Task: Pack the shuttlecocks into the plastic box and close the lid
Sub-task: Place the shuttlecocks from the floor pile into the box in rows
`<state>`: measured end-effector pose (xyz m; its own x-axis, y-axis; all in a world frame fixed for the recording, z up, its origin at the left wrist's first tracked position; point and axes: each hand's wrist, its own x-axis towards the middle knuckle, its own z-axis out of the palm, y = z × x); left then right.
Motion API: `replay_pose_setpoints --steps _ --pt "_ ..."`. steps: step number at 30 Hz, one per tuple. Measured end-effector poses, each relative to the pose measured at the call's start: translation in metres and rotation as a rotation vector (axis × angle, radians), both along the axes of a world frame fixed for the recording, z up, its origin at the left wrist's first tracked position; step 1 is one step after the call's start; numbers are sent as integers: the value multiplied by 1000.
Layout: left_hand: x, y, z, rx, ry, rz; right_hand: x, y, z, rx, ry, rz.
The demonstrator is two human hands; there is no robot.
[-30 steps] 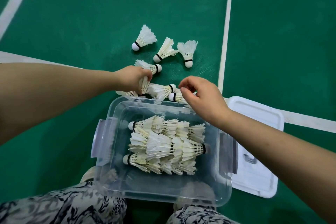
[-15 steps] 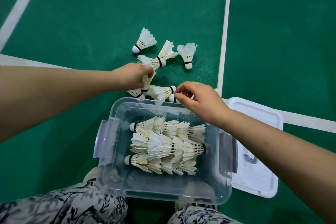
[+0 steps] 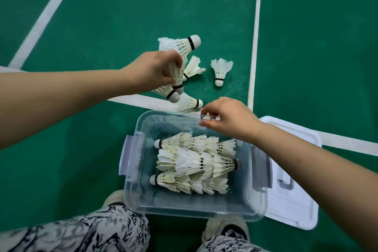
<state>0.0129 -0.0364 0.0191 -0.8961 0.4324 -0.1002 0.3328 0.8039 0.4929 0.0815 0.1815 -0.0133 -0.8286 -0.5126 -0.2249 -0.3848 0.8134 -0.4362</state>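
Currently, the step in hand is gathering the loose shuttlecocks; packing is partly done and the lid is not yet fitted.

The fingers (image 3: 176, 61) of the left hand (image 3: 157, 69) are curled round a bunch (image 3: 176, 73) of at least two shuttlecocks; the corks point near and slightly right, so the long axis runs far to near, tilted. The fingertips (image 3: 205, 112) of the right hand (image 3: 231, 118) close to a narrow pinch at the far rim of the box (image 3: 184, 202); they appear to hold the feathers of a hidden shuttlecock (image 3: 211, 117), mostly covered by the hand.

A top shuttlecock (image 3: 180, 44) shows just beyond the left knuckles, cork pointing right; whether it is held or lies on the floor (image 3: 102, 26) cannot be told. On the floor: a middle shuttlecock (image 3: 193, 67) just right of the left hand, cork covered; a right shuttlecock (image 3: 221, 69), cork toward the near side; a rim shuttlecock (image 3: 189, 102) just beyond the box, cork pointing right.

The packed shuttlecocks (image 3: 194, 161) lie in three nested rows, long axis left to right; the far and near rows show a cork at the left end, the middle row at the right end. The lid (image 3: 292, 200) lies flat just right of the box.

Next move, as judged: carry both loads over the far rim; turn each long axis left to right to match the rows; grip lightly, since feathers crush; then clear the floor and fit the lid.
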Motion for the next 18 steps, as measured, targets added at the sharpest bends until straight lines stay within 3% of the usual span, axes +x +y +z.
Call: replay_pose_setpoints --steps 10,14,18 --pt "36 -7 35 156 38 7 -4 10 4 -116 28 -194" --pt "63 -8 37 178 -46 -71 -5 15 17 -356 3 -464" --pt "95 -5 34 177 -156 -159 -10 5 37 -724 -288 -697"
